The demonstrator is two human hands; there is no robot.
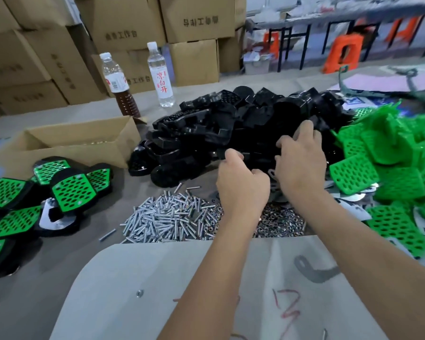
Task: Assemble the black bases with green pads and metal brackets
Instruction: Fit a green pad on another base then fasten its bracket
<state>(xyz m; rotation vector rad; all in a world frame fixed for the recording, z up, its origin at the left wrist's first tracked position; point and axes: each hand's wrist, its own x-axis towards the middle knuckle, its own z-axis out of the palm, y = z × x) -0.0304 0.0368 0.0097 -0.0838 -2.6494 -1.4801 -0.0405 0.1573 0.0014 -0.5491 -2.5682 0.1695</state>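
I see the big heap of black bases (pixel 231 128) directly beyond both hands; the right hand (pixel 302 163) reaches into its near edge, fingers curled on a black piece, though which one I cannot tell; the left hand (pixel 242 182) is beside it with fingers curled, and whether it holds something I cannot tell. To the right of the right hand lies the pile of green pads (pixel 388 163), partly over flat metal brackets (pixel 353 197). Far left of the left hand are finished bases with green pads (pixel 73 190) on them, and behind those an open cardboard box (pixel 71 143); two bottles (pixel 161 74) stand beyond the heap. Just under the wrists lie the screws (pixel 167 217) and the small nuts (pixel 277 222); one bracket (pixel 314 271) lies nearer to me, on the grey sheet (pixel 157 278).
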